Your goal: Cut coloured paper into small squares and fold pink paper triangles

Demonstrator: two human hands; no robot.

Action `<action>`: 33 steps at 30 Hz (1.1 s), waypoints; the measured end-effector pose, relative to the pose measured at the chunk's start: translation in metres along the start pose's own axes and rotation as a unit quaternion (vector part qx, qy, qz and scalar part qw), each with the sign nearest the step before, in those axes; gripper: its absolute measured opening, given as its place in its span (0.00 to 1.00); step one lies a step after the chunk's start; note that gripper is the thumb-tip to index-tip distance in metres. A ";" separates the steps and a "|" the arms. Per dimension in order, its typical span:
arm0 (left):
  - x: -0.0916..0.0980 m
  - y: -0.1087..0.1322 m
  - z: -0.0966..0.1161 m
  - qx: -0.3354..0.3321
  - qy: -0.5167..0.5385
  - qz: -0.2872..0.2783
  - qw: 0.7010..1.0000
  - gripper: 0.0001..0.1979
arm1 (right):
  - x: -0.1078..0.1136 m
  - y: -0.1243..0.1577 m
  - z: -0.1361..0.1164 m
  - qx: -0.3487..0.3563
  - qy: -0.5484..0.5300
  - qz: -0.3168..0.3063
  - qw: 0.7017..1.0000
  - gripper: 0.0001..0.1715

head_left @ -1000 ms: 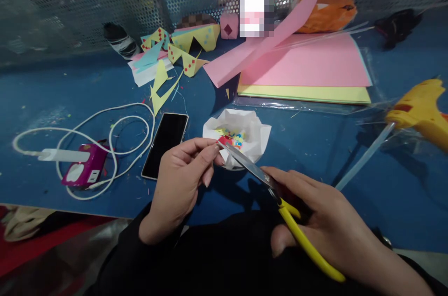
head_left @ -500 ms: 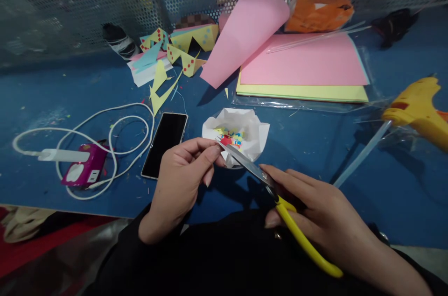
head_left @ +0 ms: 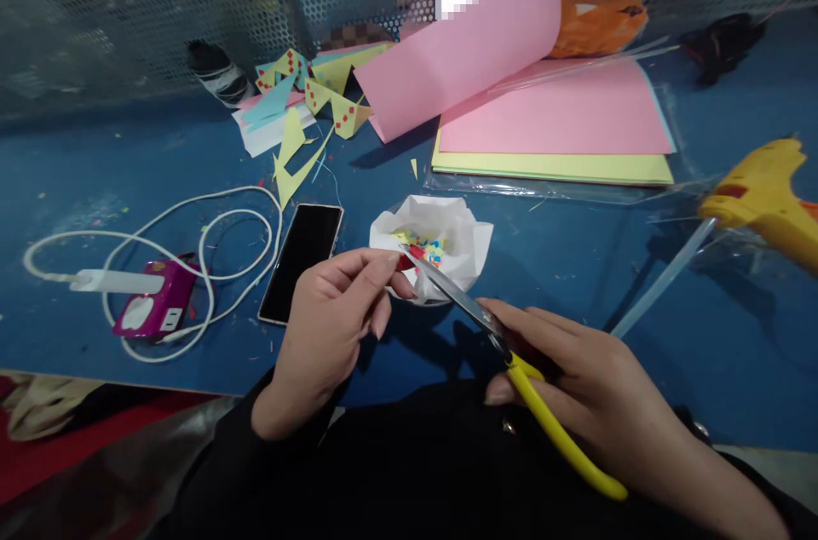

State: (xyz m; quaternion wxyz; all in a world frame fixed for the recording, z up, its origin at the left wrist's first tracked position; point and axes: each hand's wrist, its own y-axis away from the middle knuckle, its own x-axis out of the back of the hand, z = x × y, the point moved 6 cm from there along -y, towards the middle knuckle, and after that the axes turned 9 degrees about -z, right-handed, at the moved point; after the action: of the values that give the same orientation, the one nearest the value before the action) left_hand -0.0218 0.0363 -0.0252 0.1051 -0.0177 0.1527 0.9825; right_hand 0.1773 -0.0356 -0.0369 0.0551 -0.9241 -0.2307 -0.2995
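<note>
One scissors (head_left: 466, 307) in right hand (head_left: 594, 387), tips up-left, axis diagonal.

Yellow-handled scissors (head_left: 461, 302), prob. red scrap (head_left: 414, 252), white tissue (head_left: 471, 235)

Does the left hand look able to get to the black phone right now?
Probably yes: the phone lies flat just left of the left hand, nothing between them, though the fingers are pinching a red paper scrap at the tip of the scissors.
</note>
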 end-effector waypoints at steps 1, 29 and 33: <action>0.000 0.000 0.000 -0.001 0.004 0.001 1.000 0.12 | 0.000 0.000 0.001 -0.004 -0.006 -0.001 1.000 0.29; 0.006 -0.003 -0.002 -0.002 0.006 0.021 1.000 0.04 | 0.000 -0.002 0.001 -0.052 -0.048 0.006 0.997 0.22; 0.008 -0.002 0.000 -0.020 0.023 0.042 0.999 0.03 | -0.001 0.000 0.000 -0.045 -0.004 0.006 0.999 0.38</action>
State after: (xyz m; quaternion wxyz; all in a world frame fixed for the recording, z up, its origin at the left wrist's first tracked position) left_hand -0.0292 0.0394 -0.0263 0.0598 -0.0360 0.1358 0.9883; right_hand 0.1767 -0.0358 -0.0377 0.0148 -0.9283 -0.2115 -0.3053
